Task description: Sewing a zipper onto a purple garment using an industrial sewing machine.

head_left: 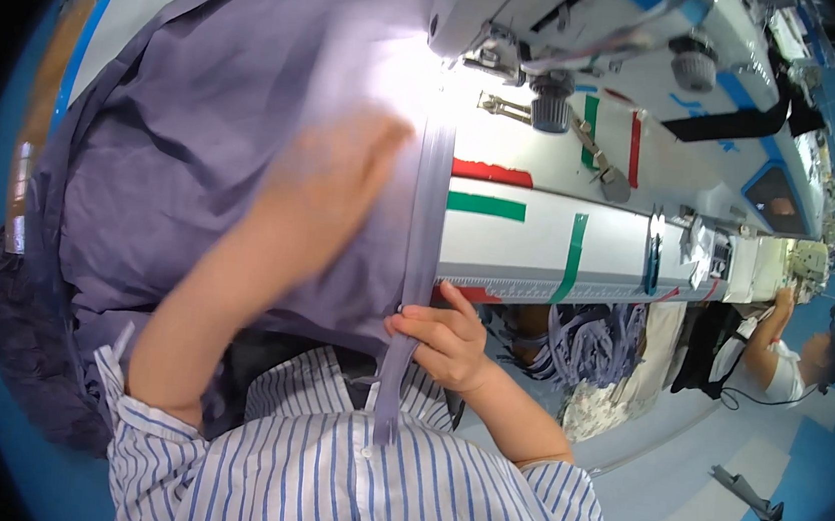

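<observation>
A large piece of purple fabric (178,137) is spread over the white sewing table (541,232). Along its right edge runs a purple zipper tape (428,221), leading up under the sewing machine head (601,27). My left hand (329,192), blurred by motion, lies flat on the fabric just left of the zipper, fingers toward the needle area. At the table's near edge my right hand (445,344) pinches the zipper tape; its loose end (387,398) hangs down over my striped shirt.
Red and green tape strips (488,205) mark the table right of the zipper. A dark cloth pile (22,343) lies at the left. More purple zippers (586,342) hang under the table. Another person (796,347) works at a machine far right, above a blue floor.
</observation>
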